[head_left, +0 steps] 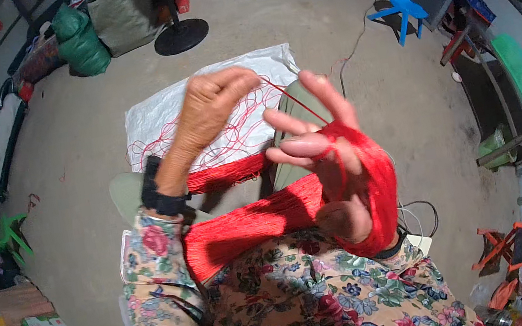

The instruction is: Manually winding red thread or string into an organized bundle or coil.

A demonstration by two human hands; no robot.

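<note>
My left hand [217, 105], with a dark band at the wrist, is closed in a pinch on a red thread [295, 100]. The thread runs taut and slanting to my right hand [329, 151], whose fingers are spread apart. A thick skein of red thread [377, 174] loops around the right hand's back and wrist, and a strand crosses its fingers. From there a wide red bundle [250, 223] stretches across my lap to beneath my left forearm. Another red bundle [228, 174] lies beyond it. Loose red strands tangle over a white sheet [149, 116] in front of me.
A black round stand base [181, 36] and a green sack [78, 41] are at the far left. At the far right stands a blue child's chair [404, 1]. A cable [355, 47] crosses the floor. An orange folding stool [501, 247] sits at right.
</note>
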